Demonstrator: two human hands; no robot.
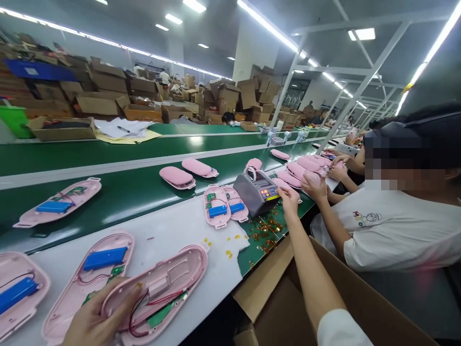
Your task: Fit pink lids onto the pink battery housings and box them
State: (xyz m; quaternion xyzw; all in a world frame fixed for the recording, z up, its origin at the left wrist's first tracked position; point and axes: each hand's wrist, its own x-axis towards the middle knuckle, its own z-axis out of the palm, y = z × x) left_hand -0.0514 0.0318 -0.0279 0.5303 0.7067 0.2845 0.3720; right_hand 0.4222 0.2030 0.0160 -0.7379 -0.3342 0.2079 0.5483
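My left hand (95, 317) grips the near end of a pink plastic shell half (196, 257), thumb inside its rim. Red and black wires and a green circuit board (167, 310) show in the shell. A small amber piece is at my left thumb tip. Beside it lies another pink shell (124, 238) with a blue battery (105, 258). My right hand (289, 199) reaches out to the grey tape dispenser (252, 194), its fingers drawn together at the dispenser's side by the lit panel. What those fingers pinch, if anything, is hidden.
More open pink shells (216, 190) with batteries lie along the green belt (137, 202) and white sheet (173, 221). Amber tape scraps (266, 233) litter the bench by the dispenser. An open cardboard box (281, 307) stands below my right arm. A co-worker (378, 221) sits at right, handling pink cases.
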